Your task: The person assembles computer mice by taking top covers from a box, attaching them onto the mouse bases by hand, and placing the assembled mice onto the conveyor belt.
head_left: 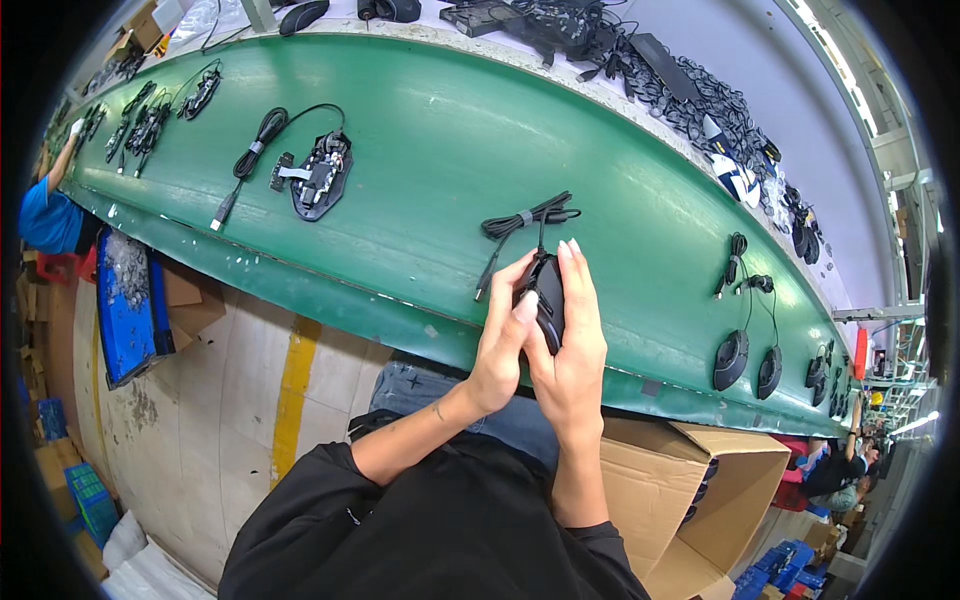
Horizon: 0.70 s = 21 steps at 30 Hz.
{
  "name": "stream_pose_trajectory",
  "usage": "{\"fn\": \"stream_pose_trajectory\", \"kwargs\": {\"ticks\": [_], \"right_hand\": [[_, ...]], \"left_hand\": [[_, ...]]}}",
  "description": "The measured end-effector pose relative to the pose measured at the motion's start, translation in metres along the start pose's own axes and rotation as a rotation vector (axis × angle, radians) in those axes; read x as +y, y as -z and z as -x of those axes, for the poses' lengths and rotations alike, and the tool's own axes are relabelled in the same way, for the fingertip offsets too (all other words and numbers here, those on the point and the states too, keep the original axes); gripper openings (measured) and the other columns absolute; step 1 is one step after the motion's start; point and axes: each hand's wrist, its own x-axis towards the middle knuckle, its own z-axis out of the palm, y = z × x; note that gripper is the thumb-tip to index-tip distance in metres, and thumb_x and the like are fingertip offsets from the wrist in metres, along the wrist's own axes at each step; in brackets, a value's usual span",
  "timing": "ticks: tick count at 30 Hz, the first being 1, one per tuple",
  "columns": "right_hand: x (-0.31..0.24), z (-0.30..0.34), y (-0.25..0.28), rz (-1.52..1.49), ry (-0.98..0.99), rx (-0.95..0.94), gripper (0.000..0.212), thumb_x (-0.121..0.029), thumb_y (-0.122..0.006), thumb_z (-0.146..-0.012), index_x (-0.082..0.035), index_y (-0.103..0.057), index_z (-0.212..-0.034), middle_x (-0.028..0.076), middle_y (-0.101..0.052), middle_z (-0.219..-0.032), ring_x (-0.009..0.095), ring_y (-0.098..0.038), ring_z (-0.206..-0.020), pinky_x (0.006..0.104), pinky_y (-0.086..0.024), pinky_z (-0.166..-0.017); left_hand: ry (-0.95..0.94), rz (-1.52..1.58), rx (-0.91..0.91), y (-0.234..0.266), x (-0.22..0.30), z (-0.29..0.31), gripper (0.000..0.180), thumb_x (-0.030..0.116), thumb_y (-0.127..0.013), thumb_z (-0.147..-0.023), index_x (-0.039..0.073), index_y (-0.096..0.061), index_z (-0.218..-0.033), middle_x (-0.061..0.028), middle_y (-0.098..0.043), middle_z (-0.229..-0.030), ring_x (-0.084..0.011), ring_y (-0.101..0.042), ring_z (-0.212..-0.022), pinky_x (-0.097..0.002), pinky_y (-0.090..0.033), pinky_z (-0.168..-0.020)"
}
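Observation:
A black computer mouse (547,300) is held between my two hands at the near edge of the green belt. My left hand (497,350) grips its left side, the thumb lying over the top. My right hand (572,345) closes along its right side, fingers stretched forward past the front. From the mouse's front a cable runs to a tied cable bundle (528,220) resting on the belt just beyond my fingertips. To the left lies an opened mouse base (322,178) with its circuit parts exposed, joined to a coiled cable (262,143). The mouse's underside is hidden.
The green belt (430,130) stretches across, carrying mice (731,360) at right and more open units (150,125) at far left. Behind it a ledge holds piled black parts (690,100). A cardboard box (650,490) stands at right, a blue bin (135,330) at left. Other people work at both ends.

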Motion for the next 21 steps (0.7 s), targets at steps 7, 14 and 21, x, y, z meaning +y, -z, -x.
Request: {"fn": "stream_pose_trajectory", "kwargs": {"ticks": [7,14,21], "right_hand": [[-0.003,-0.001,0.0,-0.089,-0.049,0.05,0.068,-0.029,-0.062,-0.092,0.003,-0.036,-0.146,0.026,-0.033,-0.151,0.043,-0.036,-0.138,0.045,-0.035,-0.11],[-0.007,0.004,-0.005,-0.227,-0.022,0.022,0.083,-0.063,-0.024,-0.099,0.005,-0.035,-0.146,0.026,-0.033,-0.151,0.045,-0.03,-0.14,0.0488,-0.026,-0.114],[-0.003,0.012,-0.001,-0.088,0.062,-0.004,0.07,-0.044,-0.047,-0.1,0.004,-0.031,-0.148,0.027,-0.028,-0.154,0.047,-0.027,-0.141,0.0492,-0.025,-0.114]], "left_hand": [[-0.101,-0.039,-0.102,-0.007,-0.001,-0.001,0.067,0.047,-0.028,-0.104,-0.004,-0.023,-0.147,-0.0185,-0.033,-0.146,-0.0247,-0.033,-0.136,-0.037,-0.025,-0.113],[-0.121,-0.056,0.011,-0.004,-0.004,0.007,0.055,0.023,-0.056,-0.098,-0.001,-0.035,-0.142,-0.0144,-0.047,-0.136,-0.0199,-0.047,-0.124,-0.0342,-0.038,-0.105],[0.062,0.157,0.12,0.004,-0.002,0.0,0.039,0.016,-0.053,-0.097,-0.003,-0.05,-0.131,-0.0157,-0.059,-0.125,-0.019,-0.058,-0.112,-0.0327,-0.046,-0.098]]}}
